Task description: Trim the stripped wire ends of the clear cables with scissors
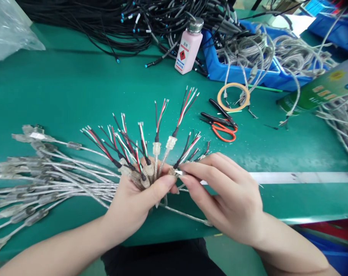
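My left hand is closed around a bundle of clear-jacketed cables. Their ends fan out above the hand as thin red, white, black and green wires with bared tips. Clear plastic collars sit on the cables just below the split wires. My right hand pinches a small white strip between thumb and forefinger. The strip touches one collar beside my left thumb. Pale connector ends of the same cables lie to the left on the green table.
Behind are a pink bottle, black cables and a blue bin of grey cables. Black-handled pliers, orange-handled scissors and a tape roll lie to the right, near a green spray can.
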A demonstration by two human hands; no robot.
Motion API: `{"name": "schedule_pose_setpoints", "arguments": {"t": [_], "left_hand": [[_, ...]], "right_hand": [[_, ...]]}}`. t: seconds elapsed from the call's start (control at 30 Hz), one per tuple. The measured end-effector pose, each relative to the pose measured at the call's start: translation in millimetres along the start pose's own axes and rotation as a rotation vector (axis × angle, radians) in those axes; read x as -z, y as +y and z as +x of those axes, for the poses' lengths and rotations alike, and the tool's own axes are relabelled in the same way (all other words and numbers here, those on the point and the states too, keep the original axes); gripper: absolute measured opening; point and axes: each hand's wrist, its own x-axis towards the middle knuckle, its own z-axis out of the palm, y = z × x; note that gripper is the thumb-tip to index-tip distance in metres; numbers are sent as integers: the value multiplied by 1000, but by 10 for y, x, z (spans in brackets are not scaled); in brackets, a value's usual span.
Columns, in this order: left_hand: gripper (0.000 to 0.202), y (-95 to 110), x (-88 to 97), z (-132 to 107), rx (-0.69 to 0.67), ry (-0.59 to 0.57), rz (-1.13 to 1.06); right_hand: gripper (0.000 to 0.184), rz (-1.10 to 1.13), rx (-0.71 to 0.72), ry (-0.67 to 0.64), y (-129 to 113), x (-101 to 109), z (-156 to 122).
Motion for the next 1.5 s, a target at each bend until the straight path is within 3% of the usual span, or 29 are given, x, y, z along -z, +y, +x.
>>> {"name": "schedule_pose_setpoints", "arguments": {"t": [0.73,0.93,1.5], "left_hand": [[2,2,0,-5,3,-16,-20],[9,20,-32,-7,19,25,-51],[3,22,3,-10,18,-2,4]], "right_hand": [[11,-4,-7,-47,-1,55,30],[13,-29,-19,-65,-11,68,28],[9,-29,-9,-12,-4,28,7]]}}
